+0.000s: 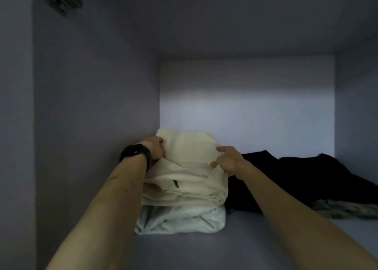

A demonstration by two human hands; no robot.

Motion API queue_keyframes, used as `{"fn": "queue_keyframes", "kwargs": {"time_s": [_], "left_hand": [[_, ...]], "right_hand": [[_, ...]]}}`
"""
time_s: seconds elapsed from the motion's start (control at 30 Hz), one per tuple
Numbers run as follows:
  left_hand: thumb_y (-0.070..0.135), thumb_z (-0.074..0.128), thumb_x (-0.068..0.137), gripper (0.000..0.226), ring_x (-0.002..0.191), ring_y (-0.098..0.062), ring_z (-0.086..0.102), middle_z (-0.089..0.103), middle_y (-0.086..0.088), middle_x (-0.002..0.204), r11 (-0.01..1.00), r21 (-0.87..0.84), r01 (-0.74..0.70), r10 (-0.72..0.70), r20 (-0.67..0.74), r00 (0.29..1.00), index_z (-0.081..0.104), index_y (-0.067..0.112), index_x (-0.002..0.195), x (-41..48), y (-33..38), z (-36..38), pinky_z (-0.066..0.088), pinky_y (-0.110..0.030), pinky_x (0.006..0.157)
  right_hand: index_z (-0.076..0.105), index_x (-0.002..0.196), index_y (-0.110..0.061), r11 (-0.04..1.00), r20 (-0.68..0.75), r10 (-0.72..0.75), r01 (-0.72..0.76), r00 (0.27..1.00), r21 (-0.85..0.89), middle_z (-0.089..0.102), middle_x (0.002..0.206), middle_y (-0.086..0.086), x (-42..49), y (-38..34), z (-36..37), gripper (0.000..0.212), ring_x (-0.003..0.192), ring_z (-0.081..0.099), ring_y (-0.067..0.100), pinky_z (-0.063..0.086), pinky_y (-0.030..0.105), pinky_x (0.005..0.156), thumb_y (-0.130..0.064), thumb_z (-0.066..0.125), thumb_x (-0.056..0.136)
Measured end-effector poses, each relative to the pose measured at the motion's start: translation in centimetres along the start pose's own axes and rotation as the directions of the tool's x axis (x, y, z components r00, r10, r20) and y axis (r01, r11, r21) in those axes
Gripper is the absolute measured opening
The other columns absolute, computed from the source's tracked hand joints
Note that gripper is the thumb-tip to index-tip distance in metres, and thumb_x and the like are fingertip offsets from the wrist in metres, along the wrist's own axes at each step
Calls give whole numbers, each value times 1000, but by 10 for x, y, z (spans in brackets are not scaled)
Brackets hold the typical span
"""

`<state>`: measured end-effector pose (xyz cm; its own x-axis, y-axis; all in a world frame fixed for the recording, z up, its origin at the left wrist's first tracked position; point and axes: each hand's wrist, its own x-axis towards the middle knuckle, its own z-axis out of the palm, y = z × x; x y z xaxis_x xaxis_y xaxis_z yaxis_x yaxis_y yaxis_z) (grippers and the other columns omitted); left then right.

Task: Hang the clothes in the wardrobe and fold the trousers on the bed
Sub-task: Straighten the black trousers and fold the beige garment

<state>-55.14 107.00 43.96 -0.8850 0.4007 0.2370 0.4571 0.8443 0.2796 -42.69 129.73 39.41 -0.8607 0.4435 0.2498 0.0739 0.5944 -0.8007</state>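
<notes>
Folded garments (184, 187) stacked left of dark clothes (296, 179).

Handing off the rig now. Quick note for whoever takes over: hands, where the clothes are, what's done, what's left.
Left hand: grips the left side of the cream folded garment.
Right hand: pinches its right side.
Where: the cream garment lies on a white folded garment on the wardrobe shelf, near the left wall. Black clothes lie crumpled to the right, with a grey patterned item in front of them.
Done: two folded pieces are stacked.
Left: let go of the stack. The black clothes look unfolded. The bed and hanging rail are out of view.
</notes>
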Motion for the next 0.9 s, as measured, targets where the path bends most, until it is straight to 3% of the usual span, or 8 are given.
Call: {"fn": "queue_keyframes", "kwargs": {"time_s": [0.13,0.3,0.4,0.47,0.6,0.7,0.8,0.9], "left_hand": [[18,52,100,51,137,-31,45,42,-9,154,986,165,24,-31,39,999,44,21,150,27,-2,7,39,-40,111],[25,56,99,41,123,-28,57,57,-9,140,948,316,30,-33,2,999,57,13,138,23,13,9,48,-36,102],[46,49,101,47,129,-27,53,53,-4,145,964,267,-5,24,-69,997,55,21,141,7,32,-5,45,-41,107],[62,39,99,57,133,-27,49,51,-1,148,988,146,-41,51,-61,997,55,27,141,-7,49,0,41,-43,109],[73,21,93,70,147,-25,32,36,1,160,998,54,-28,29,-19,999,41,40,150,-36,49,57,20,-50,121],[66,7,97,64,155,-16,1,11,4,168,993,116,19,-19,-1,1000,20,45,157,-43,17,94,-4,-48,124],[62,7,100,61,154,-11,-7,3,7,169,997,61,41,-43,34,998,14,45,158,-49,10,117,-9,-44,124],[67,7,99,64,155,-15,-8,-1,8,169,985,167,44,-49,27,998,12,44,158,-49,3,117,-7,-42,124]], "right_hand": [[33,156,-11,977,95,-8,28,995,-214,40,157,11,27,16,16,70,134,49,27,43,33,110,-23,66,95],[53,144,-21,858,252,54,84,966,-506,60,135,4,32,3,4,62,101,62,20,56,26,66,-37,65,85],[63,129,-18,679,141,-40,131,989,-722,63,132,7,38,-23,-19,58,111,62,26,55,35,85,-53,64,83],[57,139,-18,706,91,-155,175,984,-686,54,146,8,42,-28,-17,60,128,54,30,46,39,105,-56,54,94],[34,156,-16,728,385,-144,361,912,-583,22,165,14,29,-9,39,65,152,21,31,17,42,124,-53,29,104],[11,162,-24,741,309,-79,263,948,-618,-11,169,8,25,10,67,87,153,-20,29,-12,51,120,-76,17,92],[8,162,-25,730,323,-65,265,944,-629,-12,169,6,17,18,61,94,153,-21,28,-14,52,119,-82,15,88],[6,162,-24,733,350,-46,270,936,-625,-14,169,3,3,29,49,94,153,-21,28,-15,53,120,-83,14,89]]}}
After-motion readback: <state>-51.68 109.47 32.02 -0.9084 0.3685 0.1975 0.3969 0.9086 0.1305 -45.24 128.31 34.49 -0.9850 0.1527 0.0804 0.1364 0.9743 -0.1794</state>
